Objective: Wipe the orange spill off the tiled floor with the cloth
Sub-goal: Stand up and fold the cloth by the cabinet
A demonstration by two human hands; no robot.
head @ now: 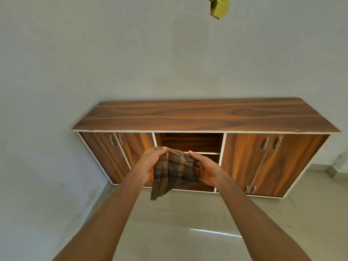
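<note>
A brown checked cloth [173, 171] hangs in the air in front of me, held by both hands at chest height. My left hand [152, 160] grips its upper left corner. My right hand [205, 169] holds its right edge, fingers tucked behind the fabric. The cloth's lower corner droops toward the floor. The beige tiled floor [178, 228] spreads below my arms. No orange spill shows on the tiles that I can see.
A low wooden cabinet [207, 115] stands against the grey wall, with two closed doors on each side and open shelves [190, 142] in the middle. A shiny gold object [218, 6] hangs at the top edge.
</note>
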